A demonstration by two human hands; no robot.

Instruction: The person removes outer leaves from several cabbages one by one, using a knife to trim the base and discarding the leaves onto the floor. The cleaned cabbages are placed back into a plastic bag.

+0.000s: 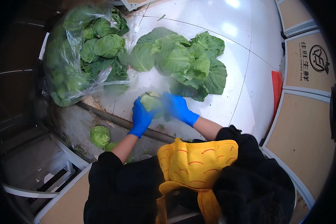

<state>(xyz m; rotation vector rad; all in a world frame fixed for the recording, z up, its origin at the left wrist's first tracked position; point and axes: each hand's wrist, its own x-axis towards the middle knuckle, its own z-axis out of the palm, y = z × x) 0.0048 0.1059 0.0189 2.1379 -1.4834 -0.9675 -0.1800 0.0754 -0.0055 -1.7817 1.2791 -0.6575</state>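
Observation:
In a blue glove, my left hand [142, 115] grips the left side of a pale green cabbage head [150, 101] just above the floor. My right hand [179, 107], also gloved in blue, is at the head's right side; blur hides whether its fingers touch the head or a leaf. Beyond my hands, a heap of loose outer cabbage leaves [182, 61] lies on the white tiles. To the left of the heap, a clear plastic bag [72, 56] holds several green cabbages [109, 46], some showing at its opening.
Bare cabbage heads [100, 136] lie on the lower grey floor beside my left forearm. A dark metal strip [106, 115] divides that floor from the white tiles. Tan panels with pale frames [299, 131] stand at the right, with a red object [276, 86] beside them. Leaf scraps lie near my knees.

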